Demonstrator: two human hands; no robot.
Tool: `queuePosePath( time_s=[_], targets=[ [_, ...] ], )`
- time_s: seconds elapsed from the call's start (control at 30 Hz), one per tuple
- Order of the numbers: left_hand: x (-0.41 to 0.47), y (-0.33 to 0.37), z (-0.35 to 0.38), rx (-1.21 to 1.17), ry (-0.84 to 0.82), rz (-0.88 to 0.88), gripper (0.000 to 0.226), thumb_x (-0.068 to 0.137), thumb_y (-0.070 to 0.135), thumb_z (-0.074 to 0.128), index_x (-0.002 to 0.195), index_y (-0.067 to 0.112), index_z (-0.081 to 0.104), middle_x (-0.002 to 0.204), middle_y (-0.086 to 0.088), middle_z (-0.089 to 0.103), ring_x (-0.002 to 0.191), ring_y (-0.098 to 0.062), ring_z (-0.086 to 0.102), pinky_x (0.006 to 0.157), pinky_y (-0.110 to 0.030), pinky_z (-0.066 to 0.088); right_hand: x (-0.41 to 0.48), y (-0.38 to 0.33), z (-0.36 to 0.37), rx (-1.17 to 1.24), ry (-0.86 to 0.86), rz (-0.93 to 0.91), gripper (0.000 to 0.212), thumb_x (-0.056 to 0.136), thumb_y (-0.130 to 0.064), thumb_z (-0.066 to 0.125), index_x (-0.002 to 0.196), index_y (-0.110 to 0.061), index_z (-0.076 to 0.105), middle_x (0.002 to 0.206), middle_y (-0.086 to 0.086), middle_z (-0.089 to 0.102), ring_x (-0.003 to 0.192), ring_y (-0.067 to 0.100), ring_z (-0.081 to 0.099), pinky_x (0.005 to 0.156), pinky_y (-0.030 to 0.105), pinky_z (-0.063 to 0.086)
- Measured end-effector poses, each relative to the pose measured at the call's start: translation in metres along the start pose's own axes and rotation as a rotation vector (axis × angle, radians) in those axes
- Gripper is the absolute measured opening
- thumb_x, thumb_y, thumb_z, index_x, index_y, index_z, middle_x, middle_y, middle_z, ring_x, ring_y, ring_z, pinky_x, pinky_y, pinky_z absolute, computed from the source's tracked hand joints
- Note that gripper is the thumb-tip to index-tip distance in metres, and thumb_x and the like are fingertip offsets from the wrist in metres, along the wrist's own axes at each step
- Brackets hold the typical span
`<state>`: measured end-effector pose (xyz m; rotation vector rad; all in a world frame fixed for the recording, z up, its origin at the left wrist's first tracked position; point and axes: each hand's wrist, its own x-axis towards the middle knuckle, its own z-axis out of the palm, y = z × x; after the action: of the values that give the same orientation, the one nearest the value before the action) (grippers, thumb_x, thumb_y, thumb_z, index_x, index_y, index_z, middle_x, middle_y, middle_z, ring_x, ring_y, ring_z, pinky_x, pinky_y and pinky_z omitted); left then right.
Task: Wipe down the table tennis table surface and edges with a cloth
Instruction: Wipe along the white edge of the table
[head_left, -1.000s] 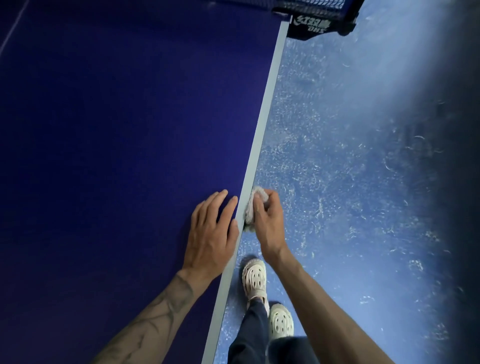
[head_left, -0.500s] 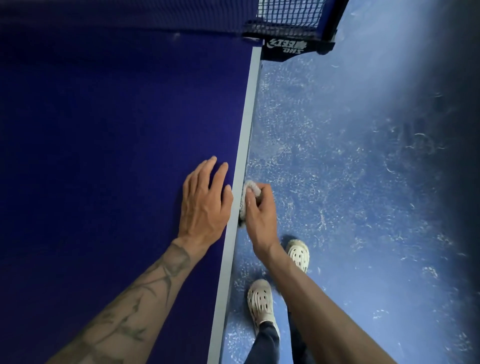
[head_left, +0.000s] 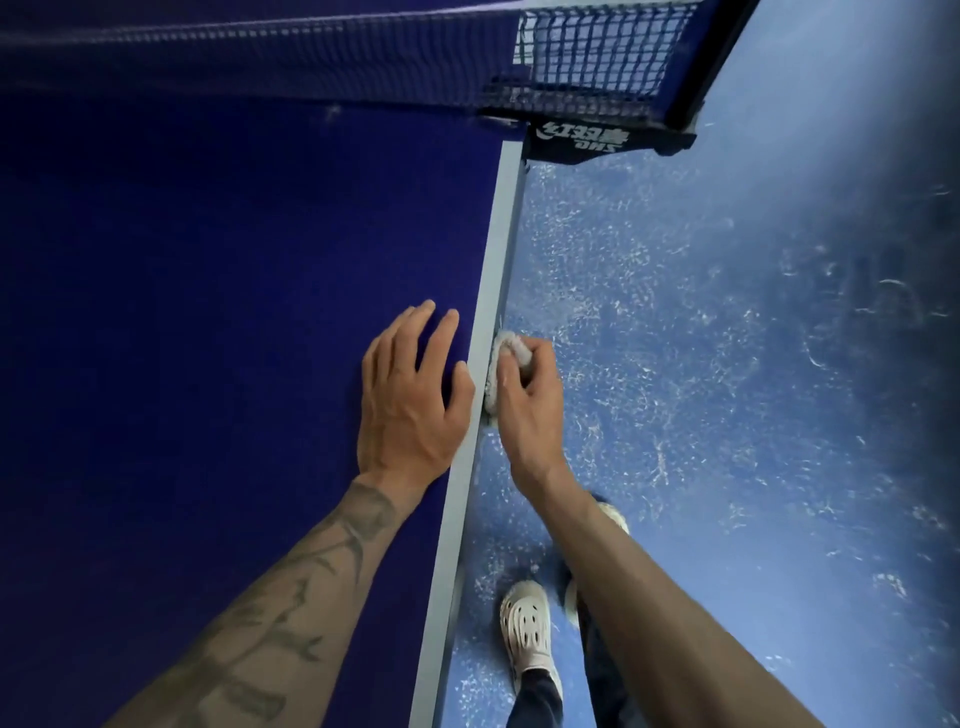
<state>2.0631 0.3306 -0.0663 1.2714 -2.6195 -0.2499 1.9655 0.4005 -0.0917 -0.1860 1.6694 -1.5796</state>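
The dark blue table tennis table (head_left: 208, 338) fills the left of the head view, with a pale line along its right side edge (head_left: 485, 322). My left hand (head_left: 410, 400) lies flat on the tabletop just inside that edge, fingers straight. My right hand (head_left: 524, 410) grips a crumpled whitish cloth (head_left: 506, 353) and presses it against the outer side of the edge. Most of the cloth is hidden under my fingers.
The net (head_left: 587, 57) spans the top of the view, and its clamp post (head_left: 587, 143) sticks out over the table's side ahead of my hands. Scuffed blue floor (head_left: 727, 364) lies to the right. My feet in pale clogs (head_left: 527, 631) stand close beside the table.
I have walked along the side toward the net, which now looks much nearer. Both hands slid forward along the edge, the right one still holding the cloth against it.
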Motion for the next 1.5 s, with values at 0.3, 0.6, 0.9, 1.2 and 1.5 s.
queuePosePath(
  time_s=[0.3,0.6,0.9,1.2,1.5],
  targets=[
    [0.0,-0.002,0.001,-0.003,-0.022,-0.004,0.052,0.103,0.03,0.045,0.153,0.014,0.049,0.16,-0.01,0.043,0.15,-0.027,0.037,0.122,-0.052,0.034,-0.051,0.028,-0.018,-0.034,-0.084,0.12,0.01,0.111,-0.024,0.056,0.106,-0.015,0.056,0.072,-0.015,0.06,0.061,0.002,0.051,0.056,0.019,0.046],
    [-0.001,-0.004,0.004,0.015,-0.031,0.002,0.053,0.104,0.031,0.045,0.155,0.015,0.046,0.16,-0.009,0.042,0.151,-0.027,0.037,0.125,-0.048,0.03,0.055,-0.035,0.002,-0.072,-0.025,0.051,0.01,0.112,-0.025,0.056,0.11,-0.015,0.057,0.09,0.001,0.066,0.075,0.009,0.061,0.068,0.038,0.057],
    [0.042,0.005,0.004,-0.011,0.01,0.011,0.044,0.103,0.029,0.048,0.14,0.009,0.059,0.148,-0.013,0.053,0.135,-0.03,0.049,0.112,-0.049,0.04,0.016,-0.021,-0.01,-0.066,-0.096,0.121,0.01,0.111,-0.024,0.058,0.107,-0.015,0.058,0.077,0.001,0.065,0.068,0.017,0.06,0.062,0.043,0.058],
    [0.16,0.017,0.025,-0.06,-0.047,-0.009,0.051,0.105,0.03,0.044,0.148,0.004,0.052,0.158,-0.018,0.046,0.146,-0.035,0.043,0.119,-0.053,0.036,0.138,-0.078,0.01,-0.114,-0.041,0.012,0.014,0.112,-0.025,0.055,0.106,-0.012,0.053,0.079,-0.004,0.064,0.069,0.012,0.059,0.063,0.036,0.054],
    [0.174,0.011,0.035,-0.042,-0.032,0.016,0.051,0.106,0.03,0.045,0.152,0.009,0.048,0.162,-0.013,0.041,0.152,-0.03,0.036,0.123,-0.053,0.031,0.17,-0.088,0.027,-0.122,0.084,0.094,0.012,0.112,-0.019,0.055,0.101,-0.013,0.057,0.074,-0.014,0.065,0.063,0.0,0.058,0.06,0.026,0.05]
  ],
)
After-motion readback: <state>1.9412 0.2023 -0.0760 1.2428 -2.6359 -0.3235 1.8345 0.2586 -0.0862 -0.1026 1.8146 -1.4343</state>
